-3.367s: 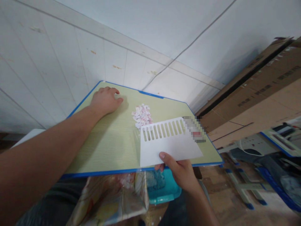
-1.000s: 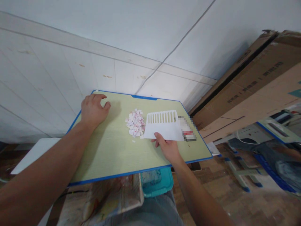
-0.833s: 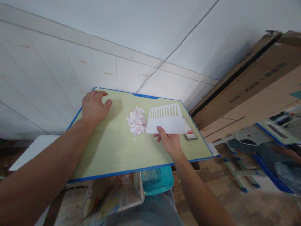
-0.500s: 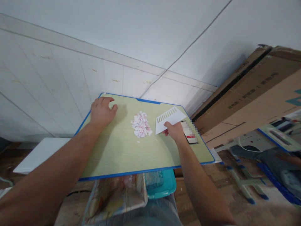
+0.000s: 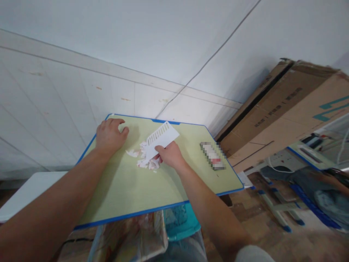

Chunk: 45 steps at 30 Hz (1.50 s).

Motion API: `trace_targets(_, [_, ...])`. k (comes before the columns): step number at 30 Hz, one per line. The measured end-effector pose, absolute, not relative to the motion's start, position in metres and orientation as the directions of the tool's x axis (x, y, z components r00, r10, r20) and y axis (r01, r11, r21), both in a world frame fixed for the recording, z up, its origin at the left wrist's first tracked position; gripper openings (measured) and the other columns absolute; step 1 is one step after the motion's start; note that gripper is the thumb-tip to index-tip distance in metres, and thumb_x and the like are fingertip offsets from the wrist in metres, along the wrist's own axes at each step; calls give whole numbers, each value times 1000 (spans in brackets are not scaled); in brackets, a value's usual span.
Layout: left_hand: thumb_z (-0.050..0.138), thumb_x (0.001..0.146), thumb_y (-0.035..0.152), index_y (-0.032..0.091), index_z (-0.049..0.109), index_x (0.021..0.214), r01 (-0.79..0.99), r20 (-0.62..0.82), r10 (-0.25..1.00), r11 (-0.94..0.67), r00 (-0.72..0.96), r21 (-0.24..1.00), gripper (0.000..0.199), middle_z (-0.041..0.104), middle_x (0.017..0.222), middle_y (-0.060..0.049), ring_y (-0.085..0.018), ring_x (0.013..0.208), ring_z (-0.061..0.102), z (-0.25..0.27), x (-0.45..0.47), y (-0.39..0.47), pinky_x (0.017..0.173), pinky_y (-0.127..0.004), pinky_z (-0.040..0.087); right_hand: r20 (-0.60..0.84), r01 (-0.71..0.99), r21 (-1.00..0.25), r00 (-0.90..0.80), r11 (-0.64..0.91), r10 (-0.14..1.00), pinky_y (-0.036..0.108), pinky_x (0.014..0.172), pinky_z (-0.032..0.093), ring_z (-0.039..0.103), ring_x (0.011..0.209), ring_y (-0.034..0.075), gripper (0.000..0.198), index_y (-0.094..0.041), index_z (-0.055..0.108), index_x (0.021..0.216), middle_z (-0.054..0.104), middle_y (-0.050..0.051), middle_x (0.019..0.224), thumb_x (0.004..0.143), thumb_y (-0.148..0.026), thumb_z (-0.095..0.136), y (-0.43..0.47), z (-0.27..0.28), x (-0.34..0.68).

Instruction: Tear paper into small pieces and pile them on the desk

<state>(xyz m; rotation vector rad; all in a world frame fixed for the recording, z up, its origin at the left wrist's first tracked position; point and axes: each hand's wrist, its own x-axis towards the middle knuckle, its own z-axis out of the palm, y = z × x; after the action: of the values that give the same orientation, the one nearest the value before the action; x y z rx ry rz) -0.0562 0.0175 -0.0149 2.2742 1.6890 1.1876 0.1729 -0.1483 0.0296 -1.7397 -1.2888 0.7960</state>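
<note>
In my right hand [image 5: 171, 153] is a flat white plastic scraper [image 5: 161, 140] with a row of slots along one edge. It is tilted over a heap of torn paper scraps [image 5: 144, 162], white with pink marks, and hides part of it. A few scraps lie loose to the heap's left and below. My left hand [image 5: 111, 134] is at the desk's far left side, fingers curved and thumb apart, holding nothing. Both are over the pale yellow-green desktop [image 5: 120, 189] with its blue edging.
A blurred-out flat object [image 5: 213, 155] lies on the desk's right side. Tall cardboard boxes [image 5: 286, 105] lean at the right against the wall. Under the front edge are a teal bin [image 5: 188, 223] and a patterned bag [image 5: 144, 236]. Another person's leg shows at far right.
My right hand has moved the slotted scraper left, from beside the paper heap to over it. Some scraps have shifted left. My left hand keeps its pose; the view has turned slightly.
</note>
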Motion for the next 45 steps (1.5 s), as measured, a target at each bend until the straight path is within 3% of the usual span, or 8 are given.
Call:
trace_targets(7, [64,100,40,21,80,134,786,539,835,-408,115,464,42,79,142,-21,-44,146,69,-19,-55,25,132,-61,49,18,498,-850,357,-174,934,24,65,60,83,68,21,22,-18,85,90,87,7,76,103,-15,67,-159,39,180])
trace_targets(15, [61,100,33,24,76,123,728,557,830,-393,18,562,29,80,138,-20,-43,141,71,-19,-61,28,132,-61,49,-114,469,-872,88,-142,990,20,51,53,72,53,14,20,-18,81,85,89,6,79,104,-17,75,-137,44,131])
trace_targets(20, [63,97,32,25,76,122,719,534,846,-371,-1,588,29,80,136,-18,-41,142,70,-17,-62,26,134,-60,49,-76,466,-867,220,-173,973,21,49,50,67,47,14,28,-19,75,75,84,6,69,101,-10,70,-140,41,173])
trace_targets(23, [62,98,35,26,77,124,735,526,850,-372,25,567,32,80,138,-18,-42,142,70,-16,-59,24,134,-60,49,-20,427,-894,267,-137,964,23,52,55,72,52,17,23,-19,78,84,85,7,72,105,-20,68,-161,34,192])
trace_targets(27, [61,99,37,28,78,125,746,520,853,-370,37,554,33,81,138,-16,-41,143,69,-13,-56,21,134,-60,49,36,290,-957,228,-32,973,25,47,52,68,47,17,14,-21,79,87,81,4,67,97,-30,75,-191,17,199])
trace_targets(33, [59,102,38,25,79,129,759,504,863,-357,45,544,35,80,142,-17,-40,145,68,-9,-56,17,134,-58,48,151,262,-965,479,23,865,29,50,54,69,50,20,33,-23,75,83,79,5,65,91,-55,77,-215,8,213])
trace_targets(37, [57,105,38,19,79,130,776,494,866,-361,73,518,39,78,147,-21,-40,147,67,-8,-57,15,135,-55,47,130,205,-978,466,37,875,31,50,55,67,50,20,40,-24,75,84,80,6,67,87,-63,81,-230,9,210])
trace_targets(45, [63,102,38,27,80,130,746,512,858,-373,50,552,34,80,143,-16,-42,147,68,-12,-59,13,135,-61,49,67,179,-983,545,-38,836,37,62,65,76,59,24,43,-24,77,77,84,11,72,84,-67,81,-262,-4,208])
